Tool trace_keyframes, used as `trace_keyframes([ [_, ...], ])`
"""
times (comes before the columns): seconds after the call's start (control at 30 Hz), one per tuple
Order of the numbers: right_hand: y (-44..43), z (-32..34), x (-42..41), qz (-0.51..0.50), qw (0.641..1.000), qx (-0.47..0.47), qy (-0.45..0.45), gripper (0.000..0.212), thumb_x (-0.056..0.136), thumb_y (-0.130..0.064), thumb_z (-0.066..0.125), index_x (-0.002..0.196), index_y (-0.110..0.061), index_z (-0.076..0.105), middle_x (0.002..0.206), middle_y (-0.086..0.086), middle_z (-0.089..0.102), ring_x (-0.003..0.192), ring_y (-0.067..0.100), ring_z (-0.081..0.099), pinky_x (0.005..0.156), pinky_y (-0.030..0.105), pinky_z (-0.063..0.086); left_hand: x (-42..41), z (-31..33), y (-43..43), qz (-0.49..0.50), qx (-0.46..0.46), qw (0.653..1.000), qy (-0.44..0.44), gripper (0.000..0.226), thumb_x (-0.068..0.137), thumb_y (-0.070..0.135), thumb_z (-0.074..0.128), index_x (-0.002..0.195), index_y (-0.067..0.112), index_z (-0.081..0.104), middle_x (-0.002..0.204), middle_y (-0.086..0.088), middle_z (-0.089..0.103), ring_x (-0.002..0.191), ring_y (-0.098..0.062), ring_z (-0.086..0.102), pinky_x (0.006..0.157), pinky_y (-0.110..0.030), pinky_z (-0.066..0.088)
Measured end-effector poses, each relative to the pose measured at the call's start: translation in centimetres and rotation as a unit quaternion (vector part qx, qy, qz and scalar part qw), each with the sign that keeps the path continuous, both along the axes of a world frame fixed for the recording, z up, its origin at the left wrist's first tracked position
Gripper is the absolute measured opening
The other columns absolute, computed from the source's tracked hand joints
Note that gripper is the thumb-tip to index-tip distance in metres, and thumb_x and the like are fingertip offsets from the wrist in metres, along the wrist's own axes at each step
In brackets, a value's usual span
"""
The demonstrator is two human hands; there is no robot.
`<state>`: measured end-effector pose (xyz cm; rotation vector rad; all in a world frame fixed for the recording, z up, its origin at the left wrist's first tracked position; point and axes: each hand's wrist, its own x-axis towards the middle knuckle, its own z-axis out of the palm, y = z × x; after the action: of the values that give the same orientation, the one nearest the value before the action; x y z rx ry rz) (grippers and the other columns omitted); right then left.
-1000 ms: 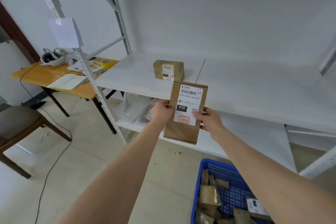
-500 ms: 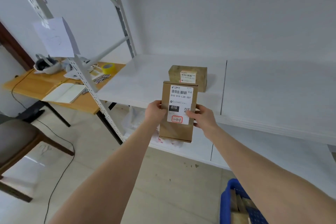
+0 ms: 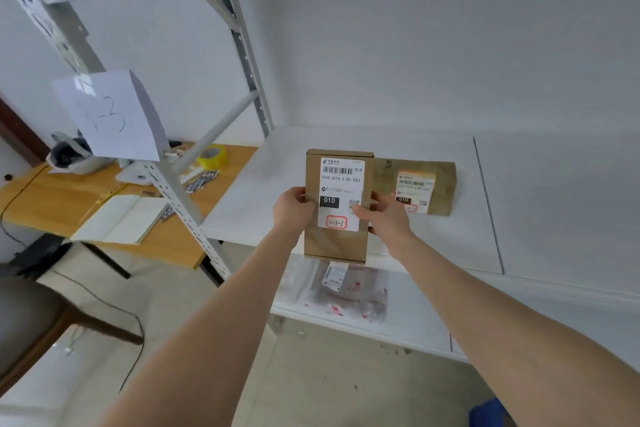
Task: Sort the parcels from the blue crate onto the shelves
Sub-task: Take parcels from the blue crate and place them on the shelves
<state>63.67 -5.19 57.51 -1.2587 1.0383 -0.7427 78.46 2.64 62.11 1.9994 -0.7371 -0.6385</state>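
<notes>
I hold a flat brown cardboard parcel upright with both hands, its white label facing me with "010" and a red-boxed code. My left hand grips its left edge and my right hand pinches its right edge, thumb on the label. It hovers at the front edge of the white middle shelf. A second brown parcel with a similar label stands on that shelf just behind and to the right. Only a corner of the blue crate shows at the bottom right.
A paper sign reading "3" hangs on the slotted shelf post. A clear plastic bag parcel lies on the lower shelf. Left of the rack stand a wooden desk with a notebook and yellow tape, and a chair.
The view moved closer to the rack and upward, and the crate slid almost out of sight. The parcel in my hands came level with the middle shelf, near the parcel standing there.
</notes>
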Motion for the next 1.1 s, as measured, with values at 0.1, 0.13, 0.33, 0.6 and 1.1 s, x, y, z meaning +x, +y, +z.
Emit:
trace_keyframes([
  [0.1,-0.3,0.5,3.5,-0.021,1.000,-0.002,-0.016,0.056,0.078,-0.007,0.076,0.130,-0.012,0.057,0.107,0.009,0.071,0.096,0.024,0.069,0.087,0.040,0.055,4.1,-0.2,-1.3,-0.018,-0.009,1.000,0.000,0.038,0.082,0.006,0.052,0.118,0.014,0.062,0.109,-0.004,0.068,0.099,-0.026,0.063,0.086,-0.043,0.055],
  [0.13,-0.2,0.6,4.7,-0.035,0.999,-0.005,-0.013,0.058,0.078,-0.007,0.077,0.131,-0.012,0.055,0.107,0.008,0.071,0.096,0.024,0.068,0.089,0.041,0.055,5.4,-0.4,-1.7,-0.026,-0.012,1.000,0.002,0.038,0.082,0.007,0.052,0.118,0.014,0.061,0.109,-0.004,0.068,0.099,-0.026,0.063,0.086,-0.043,0.055],
  [0.33,1.1,0.3,12.3,-0.110,0.994,-0.014,0.002,0.059,0.077,-0.008,0.077,0.131,-0.016,0.055,0.109,0.005,0.068,0.099,0.024,0.066,0.091,0.044,0.054,13.1,-1.0,-2.2,-0.082,-0.027,0.996,-0.002,0.034,0.085,0.011,0.055,0.117,0.014,0.061,0.108,-0.001,0.068,0.099,-0.023,0.063,0.087,-0.042,0.054],
  [0.6,2.5,1.5,19.6,-0.135,0.982,-0.106,0.082,0.058,0.082,-0.018,0.073,0.136,-0.027,0.052,0.116,0.005,0.064,0.101,0.018,0.061,0.094,0.038,0.051,19.8,-0.7,-1.0,-0.075,-0.067,0.995,0.014,0.039,0.084,0.013,0.059,0.123,0.013,0.059,0.115,0.001,0.066,0.105,-0.017,0.061,0.090,-0.031,0.050],
  [1.1,5.3,-2.2,23.5,-0.122,0.983,-0.085,0.109,0.058,0.089,-0.013,0.066,0.141,-0.025,0.043,0.129,0.003,0.059,0.115,0.017,0.057,0.098,0.032,0.046,23.4,-4.0,2.1,-0.110,-0.049,0.993,0.019,0.040,0.085,0.012,0.061,0.125,0.014,0.056,0.112,0.003,0.066,0.098,-0.014,0.062,0.079,-0.024,0.050],
])
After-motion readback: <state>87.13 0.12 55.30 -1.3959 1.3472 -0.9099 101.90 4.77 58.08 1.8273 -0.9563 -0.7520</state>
